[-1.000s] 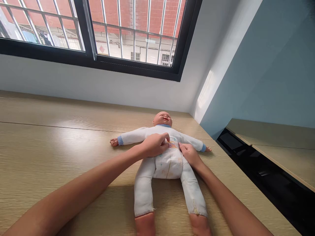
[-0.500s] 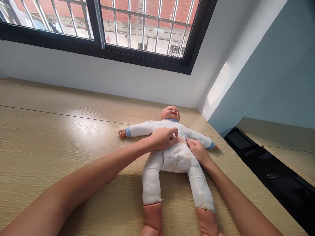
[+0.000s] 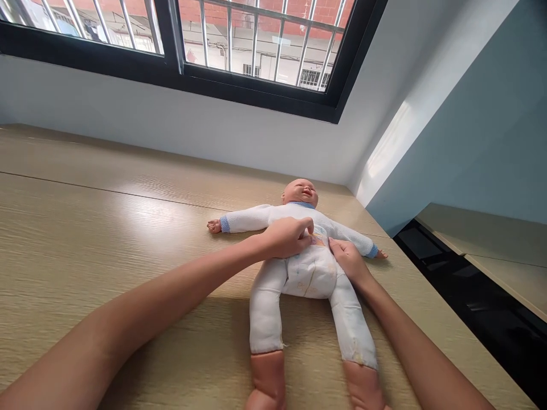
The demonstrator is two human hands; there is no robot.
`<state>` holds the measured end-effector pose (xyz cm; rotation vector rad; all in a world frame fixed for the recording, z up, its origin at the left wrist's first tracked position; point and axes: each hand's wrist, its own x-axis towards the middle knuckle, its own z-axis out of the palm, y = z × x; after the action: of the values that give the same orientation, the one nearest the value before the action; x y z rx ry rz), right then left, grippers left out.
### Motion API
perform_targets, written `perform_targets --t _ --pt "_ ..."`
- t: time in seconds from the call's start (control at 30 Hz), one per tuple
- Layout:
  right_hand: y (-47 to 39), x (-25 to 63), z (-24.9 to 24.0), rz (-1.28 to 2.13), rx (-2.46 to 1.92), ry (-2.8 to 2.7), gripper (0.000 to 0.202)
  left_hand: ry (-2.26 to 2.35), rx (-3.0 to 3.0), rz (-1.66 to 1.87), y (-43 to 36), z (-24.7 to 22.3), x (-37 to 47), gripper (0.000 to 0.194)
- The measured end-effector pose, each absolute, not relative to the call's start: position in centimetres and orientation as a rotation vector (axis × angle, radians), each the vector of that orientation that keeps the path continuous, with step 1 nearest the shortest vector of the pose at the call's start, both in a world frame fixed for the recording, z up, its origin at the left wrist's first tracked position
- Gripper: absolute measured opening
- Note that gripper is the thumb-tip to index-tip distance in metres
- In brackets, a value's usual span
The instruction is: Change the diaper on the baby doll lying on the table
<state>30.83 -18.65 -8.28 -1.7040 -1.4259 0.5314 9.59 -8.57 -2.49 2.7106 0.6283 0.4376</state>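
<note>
A baby doll (image 3: 299, 219) in a white suit with blue cuffs lies on its back on the wooden table (image 3: 106, 239), arms spread, feet toward me. A white diaper (image 3: 310, 273) is around its hips. My left hand (image 3: 284, 236) rests on the doll's belly, fingers curled at the diaper's waistband. On the other side of the waist, my right hand (image 3: 348, 259) pinches the diaper's edge.
A white wall and a barred, black-framed window (image 3: 256, 51) stand behind the table. A dark gap (image 3: 461, 285) drops off at the table's right edge, with a second wooden surface (image 3: 504, 250) beyond it against a blue wall.
Both hands have stayed at the doll's waist, my right hand shifting slightly inward. The camera has tilted and moved, so the doll sits a little higher and further right in view.
</note>
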Motion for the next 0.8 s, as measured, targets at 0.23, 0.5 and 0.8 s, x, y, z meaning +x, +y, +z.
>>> perform_targets --t 0.23,0.5,0.8 --pt "-18.61 30.84 -8.21 0.528 -1.701 -1.425 0.049 0.617 2.712 0.488 -8.56 -2.74 9.64 0.032" --pt "-18.71 30.91 -8.05 0.561 -1.712 -1.434 0.051 0.616 2.695 0.492 -8.59 -2.69 9.71 0.030" --pt "-19.25 30.20 -7.33 0.545 -1.752 -1.391 0.049 0.607 2.726 0.455 -8.76 -2.44 9.48 0.030"
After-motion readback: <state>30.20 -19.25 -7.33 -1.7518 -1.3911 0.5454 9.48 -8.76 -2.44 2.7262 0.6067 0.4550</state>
